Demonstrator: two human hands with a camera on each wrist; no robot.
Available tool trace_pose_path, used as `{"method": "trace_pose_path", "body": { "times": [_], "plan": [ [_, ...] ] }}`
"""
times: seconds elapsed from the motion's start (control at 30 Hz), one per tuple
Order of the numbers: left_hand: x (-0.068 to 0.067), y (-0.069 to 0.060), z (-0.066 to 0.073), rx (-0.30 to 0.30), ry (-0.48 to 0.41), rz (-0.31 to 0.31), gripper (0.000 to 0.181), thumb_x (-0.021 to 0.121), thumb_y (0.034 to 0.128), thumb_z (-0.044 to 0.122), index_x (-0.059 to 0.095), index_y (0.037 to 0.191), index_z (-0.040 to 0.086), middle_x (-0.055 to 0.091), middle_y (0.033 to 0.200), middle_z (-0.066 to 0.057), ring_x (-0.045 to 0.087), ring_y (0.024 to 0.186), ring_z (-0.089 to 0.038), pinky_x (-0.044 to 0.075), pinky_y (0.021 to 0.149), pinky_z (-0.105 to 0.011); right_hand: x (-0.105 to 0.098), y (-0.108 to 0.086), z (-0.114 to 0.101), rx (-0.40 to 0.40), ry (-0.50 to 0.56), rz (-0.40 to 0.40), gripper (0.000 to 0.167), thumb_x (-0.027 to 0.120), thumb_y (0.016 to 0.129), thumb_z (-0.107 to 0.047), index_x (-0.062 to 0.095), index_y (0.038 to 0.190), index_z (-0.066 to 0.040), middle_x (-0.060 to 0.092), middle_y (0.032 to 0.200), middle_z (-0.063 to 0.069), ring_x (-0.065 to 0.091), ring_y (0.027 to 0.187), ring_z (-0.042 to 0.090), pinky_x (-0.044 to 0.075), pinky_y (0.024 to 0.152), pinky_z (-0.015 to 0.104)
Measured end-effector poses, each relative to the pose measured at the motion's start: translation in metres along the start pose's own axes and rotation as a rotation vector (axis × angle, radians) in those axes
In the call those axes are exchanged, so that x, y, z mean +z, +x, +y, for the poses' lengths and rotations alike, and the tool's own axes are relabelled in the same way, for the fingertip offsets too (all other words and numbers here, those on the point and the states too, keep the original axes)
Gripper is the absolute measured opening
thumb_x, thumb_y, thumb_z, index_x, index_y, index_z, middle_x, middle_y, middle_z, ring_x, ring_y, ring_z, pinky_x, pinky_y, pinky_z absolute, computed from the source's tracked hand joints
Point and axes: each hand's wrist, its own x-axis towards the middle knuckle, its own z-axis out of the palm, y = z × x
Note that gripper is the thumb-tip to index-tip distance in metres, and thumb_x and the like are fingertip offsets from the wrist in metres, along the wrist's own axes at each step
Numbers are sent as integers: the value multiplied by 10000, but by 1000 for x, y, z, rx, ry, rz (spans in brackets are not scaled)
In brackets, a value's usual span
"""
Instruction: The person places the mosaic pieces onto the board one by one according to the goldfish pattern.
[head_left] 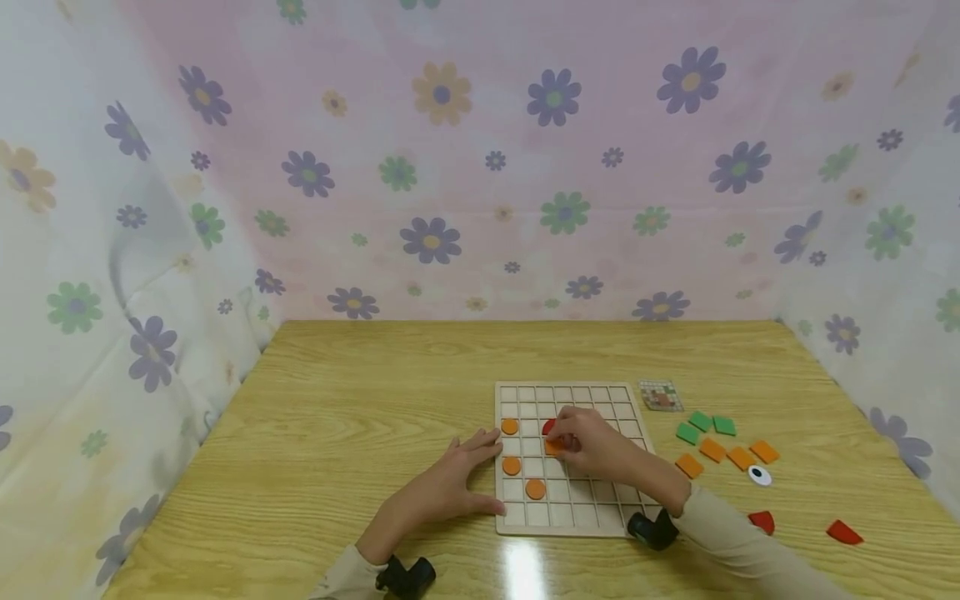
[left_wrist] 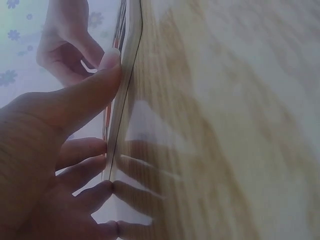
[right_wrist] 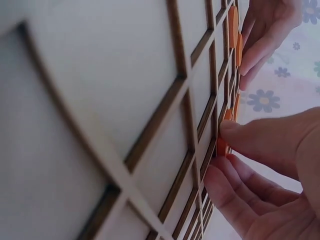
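A square wooden grid board [head_left: 600,515] lies on the table. My left hand [head_left: 442,487] rests along its left edge with the fingers spread, the thumb near the front corner. Over the middle cells, my right hand [head_left: 596,442] pinches a red piece [right_wrist: 221,147] between thumb and fingertips; its full shape is partly covered. Just below the red piece in the head view is an orange square tile [head_left: 553,447], partly hidden by the fingers. Orange discs [head_left: 512,466] sit in cells towards the board's left side.
Right of the board lie green square tiles [head_left: 723,426], several orange square tiles [head_left: 712,451], a white eye piece [head_left: 760,476] and red quarter-round pieces [head_left: 845,532]. A small patterned card [head_left: 661,396] is by the board's far right corner. Flowered cloth [head_left: 480,275] surrounds the table.
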Motion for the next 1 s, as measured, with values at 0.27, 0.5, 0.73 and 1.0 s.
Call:
{"method": "trace_pose_path", "body": {
  "times": [0.27,0.5,0.73,1.0],
  "plan": [
    [-6,-3,2,5,-2,8,820,733,780,452,424,1421,43,256,1539,-46,172,1422,-254,75,1131,-541,2,5,-3,-15,-12,21,126,740,783,7,733,900,-37,564,815,13,463,646,55,447,551,199],
    [-4,-3,2,23,-4,7,809,727,789,459,434,1412,35,265,1535,-65,180,1418,-282,66,1127,-554,1,3,-7,16,-10,2,122,738,779,18,726,890,-29,576,822,22,500,655,83,467,561,209],
    [0,-2,2,13,-10,6,812,728,782,474,437,1416,58,263,1537,-45,178,1420,-271,79,1125,-561,0,1,-8,35,-1,-23,133,731,781,30,727,902,-25,579,829,20,519,672,95,482,578,213],
    [-1,-2,2,-5,-23,-2,808,736,783,455,434,1418,57,260,1539,-36,171,1423,-249,66,1134,-539,-5,-5,-8,38,-20,-6,125,710,800,15,733,898,-59,565,824,6,489,660,123,446,560,207]
  ]
}}
